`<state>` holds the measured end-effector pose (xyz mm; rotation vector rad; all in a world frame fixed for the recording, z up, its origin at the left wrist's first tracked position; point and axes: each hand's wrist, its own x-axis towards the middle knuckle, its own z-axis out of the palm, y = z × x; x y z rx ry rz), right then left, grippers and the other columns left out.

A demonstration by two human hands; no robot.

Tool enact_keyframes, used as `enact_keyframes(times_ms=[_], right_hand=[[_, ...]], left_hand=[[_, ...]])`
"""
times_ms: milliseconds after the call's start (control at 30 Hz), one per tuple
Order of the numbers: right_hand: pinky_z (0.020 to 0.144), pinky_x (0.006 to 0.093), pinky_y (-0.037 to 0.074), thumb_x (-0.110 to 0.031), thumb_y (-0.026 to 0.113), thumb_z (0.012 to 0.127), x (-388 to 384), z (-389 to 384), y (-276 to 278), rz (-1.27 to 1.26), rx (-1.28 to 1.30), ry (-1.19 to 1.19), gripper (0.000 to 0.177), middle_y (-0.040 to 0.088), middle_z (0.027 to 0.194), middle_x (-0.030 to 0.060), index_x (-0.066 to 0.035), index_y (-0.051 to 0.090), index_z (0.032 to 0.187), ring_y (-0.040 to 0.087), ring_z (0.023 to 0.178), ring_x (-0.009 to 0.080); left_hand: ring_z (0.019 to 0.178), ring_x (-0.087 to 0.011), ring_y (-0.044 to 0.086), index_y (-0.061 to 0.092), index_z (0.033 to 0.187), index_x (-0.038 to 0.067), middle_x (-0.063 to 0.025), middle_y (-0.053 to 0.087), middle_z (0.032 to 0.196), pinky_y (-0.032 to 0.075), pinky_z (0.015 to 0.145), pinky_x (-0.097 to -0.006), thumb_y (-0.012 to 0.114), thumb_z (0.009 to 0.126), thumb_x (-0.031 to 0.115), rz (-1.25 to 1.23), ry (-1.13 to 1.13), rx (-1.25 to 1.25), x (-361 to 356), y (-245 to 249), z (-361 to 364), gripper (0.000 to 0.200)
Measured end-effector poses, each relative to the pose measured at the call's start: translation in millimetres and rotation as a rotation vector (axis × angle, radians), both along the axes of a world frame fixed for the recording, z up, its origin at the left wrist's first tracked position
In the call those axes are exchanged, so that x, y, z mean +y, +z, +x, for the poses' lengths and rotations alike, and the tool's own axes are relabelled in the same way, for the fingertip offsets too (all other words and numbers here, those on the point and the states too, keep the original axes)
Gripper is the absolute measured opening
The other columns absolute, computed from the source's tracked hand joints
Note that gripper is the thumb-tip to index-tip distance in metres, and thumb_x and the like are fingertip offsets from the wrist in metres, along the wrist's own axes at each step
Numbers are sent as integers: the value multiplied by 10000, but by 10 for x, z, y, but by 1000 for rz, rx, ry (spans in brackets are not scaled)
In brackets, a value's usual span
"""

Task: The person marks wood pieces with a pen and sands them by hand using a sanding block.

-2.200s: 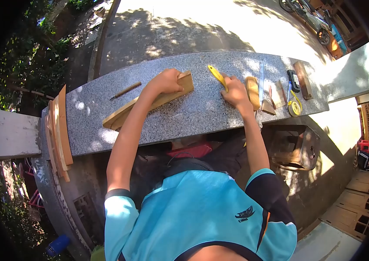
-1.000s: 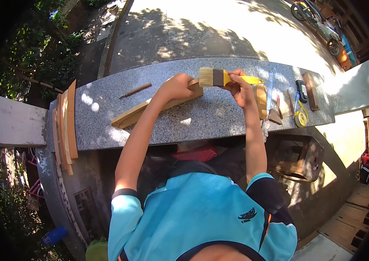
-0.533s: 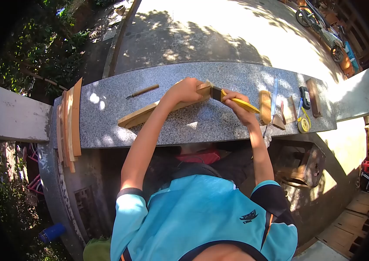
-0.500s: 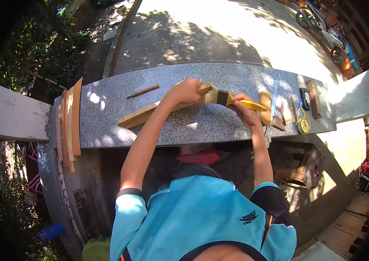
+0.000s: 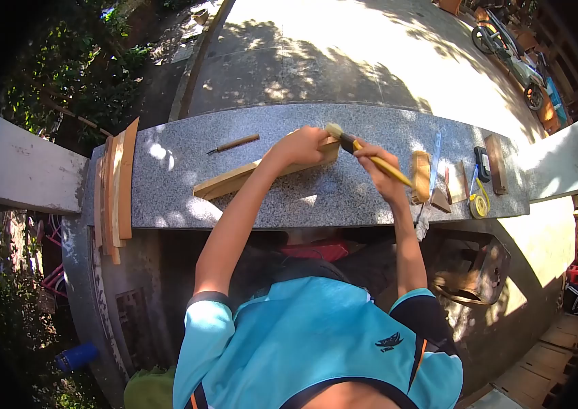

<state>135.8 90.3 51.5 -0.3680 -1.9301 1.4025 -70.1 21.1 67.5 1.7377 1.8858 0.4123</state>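
My left hand (image 5: 300, 146) is wrapped round the far end of a long pale wooden piece (image 5: 231, 180), which lies slantwise over the speckled stone table (image 5: 166, 157). In my right hand (image 5: 379, 168) is a paintbrush (image 5: 388, 169) with a yellow handle and dark ferrule. Its pale bristles point up and left, right at the end of the wood beside my left fingers. Part of the wooden piece is hidden under my left hand and forearm. Beyond it lies a thin wooden-handled tool (image 5: 234, 144) with a dark metal tip.
Several long wood strips (image 5: 125, 184) are stacked at the table's left end. On the right lie a wooden block (image 5: 420, 176), a clear ruler (image 5: 435, 157), a yellow tape roll (image 5: 480, 206), a black device (image 5: 482, 164) and a dark wood bar (image 5: 495, 163). A stool (image 5: 473, 266) stands below.
The paintbrush has tilted more steeply, its bristles moving up from the wood's side to its end and its handle swinging down. My left hand keeps its hold on the wood.
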Motion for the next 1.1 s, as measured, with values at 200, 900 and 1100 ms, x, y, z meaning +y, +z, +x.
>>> enact_keyframes(times_ms=[200, 900, 1100], right_hand=[[897, 284, 408, -37, 581, 823, 278, 232, -109, -168, 42, -40, 128, 566, 1168, 153, -40, 621, 944, 528, 1055, 187], [881, 333, 449, -131, 559, 869, 283, -53, -335, -337, -36, 116, 176, 586, 1112, 142, -52, 564, 1026, 555, 1037, 221], [857, 374, 460, -238, 566, 874, 304, -38, -464, 51, -107, -118, 270, 576, 1113, 137, -87, 514, 1092, 545, 1040, 222]], left_hand=[[824, -287, 617, 590, 1090, 61, -166, 639, 881, 475, 738, -359, 619, 648, 83, 77, -11, -139, 53, -84, -69, 444], [823, -195, 608, 589, 1029, 30, -114, 643, 896, 459, 711, -336, 718, 645, 308, -20, 5, -173, 129, -174, -440, 490], [852, -224, 607, 574, 1073, 62, -113, 639, 923, 462, 744, -345, 712, 652, 299, -26, 22, -218, 142, -95, -503, 503]])
